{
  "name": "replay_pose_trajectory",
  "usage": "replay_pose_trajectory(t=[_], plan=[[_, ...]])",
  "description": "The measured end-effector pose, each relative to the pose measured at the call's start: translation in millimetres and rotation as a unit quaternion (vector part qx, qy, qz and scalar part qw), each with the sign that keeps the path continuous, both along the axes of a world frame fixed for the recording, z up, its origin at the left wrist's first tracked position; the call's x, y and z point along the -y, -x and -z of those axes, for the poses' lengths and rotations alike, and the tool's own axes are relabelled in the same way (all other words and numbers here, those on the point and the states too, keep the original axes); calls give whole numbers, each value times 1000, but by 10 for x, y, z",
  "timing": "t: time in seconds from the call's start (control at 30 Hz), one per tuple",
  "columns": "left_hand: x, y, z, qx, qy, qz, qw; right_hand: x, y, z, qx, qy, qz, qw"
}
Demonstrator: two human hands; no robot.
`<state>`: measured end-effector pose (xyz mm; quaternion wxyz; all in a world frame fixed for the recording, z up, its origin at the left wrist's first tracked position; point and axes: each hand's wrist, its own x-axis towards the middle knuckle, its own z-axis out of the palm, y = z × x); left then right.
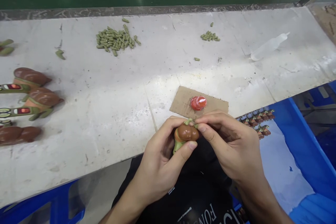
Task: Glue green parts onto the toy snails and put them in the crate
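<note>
My left hand (165, 157) is closed around a small toy figure (187, 132) with a glossy brown, lobed shell and a green body. The thumb presses the lower side of the shell. My right hand (231, 140) pinches with thumb and forefinger at a small green part (194, 124) on the figure's upper edge; the fingertips partly cover it. Just beyond the hands lies a piece of brown cardboard (181, 101) bearing a blob of shiny red paste (198, 103).
Small green pieces lie in a large pile (115, 40) and a smaller pile (210, 36). A translucent squeeze bottle (269, 46) rests at the right. Larger brown-shelled toys (44, 98) line the left. Below right, a blue bin (304, 133) holds rows of small figures (258, 117).
</note>
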<state>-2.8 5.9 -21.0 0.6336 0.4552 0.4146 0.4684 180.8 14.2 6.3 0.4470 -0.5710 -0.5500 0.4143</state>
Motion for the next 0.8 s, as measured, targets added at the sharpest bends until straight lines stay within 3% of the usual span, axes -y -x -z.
replay_pose_trajectory(t=[0.27, 0.4, 0.5, 0.63, 0.8], plan=[[6, 74, 27, -67, -38, 43, 996, 82, 10, 109, -49, 5, 3, 999], [65, 68, -52, -99, -34, 71, 992, 215, -134, 82, -8, 10, -15, 1000], [170, 41, -59, -111, 16, 109, 988, 425, -347, 17, 66, -19, -38, 997], [304, -110, 146, -120, 59, 199, 971, 709, -602, -2, 224, -64, -174, 957], [403, -449, 524, -160, 101, 221, 957, 900, -768, 184, 308, 17, -225, 924]])
